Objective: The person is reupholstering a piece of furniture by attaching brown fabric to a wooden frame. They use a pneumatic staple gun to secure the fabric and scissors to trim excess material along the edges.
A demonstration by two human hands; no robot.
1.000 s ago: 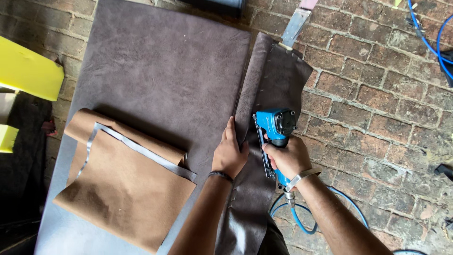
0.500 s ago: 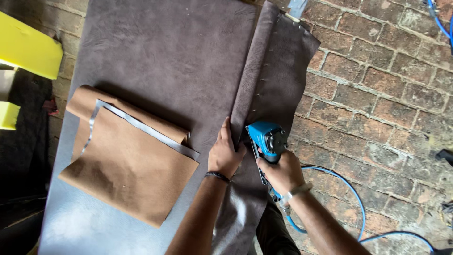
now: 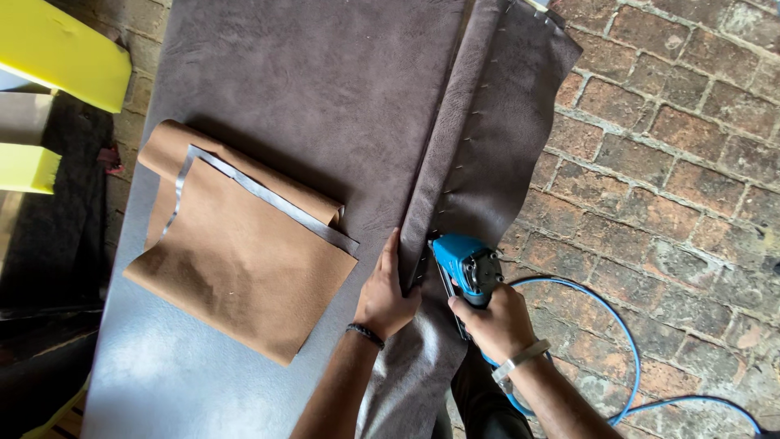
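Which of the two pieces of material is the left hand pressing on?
The dark brown sheet, along its folded edge beside the blue tool; the tan folded piece lies untouched, apart from the left hand.

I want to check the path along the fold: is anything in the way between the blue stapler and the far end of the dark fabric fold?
Nothing visible blocks it. The stapler sits at the fold, which runs clear ahead; the left hand presses beside it, not ahead.

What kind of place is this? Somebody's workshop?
Probably an upholstery workshop: a blue air stapler on a blue hose, dark brown leather-like sheet being fixed along a panel edge, a folded tan piece beside it, and a brick floor.
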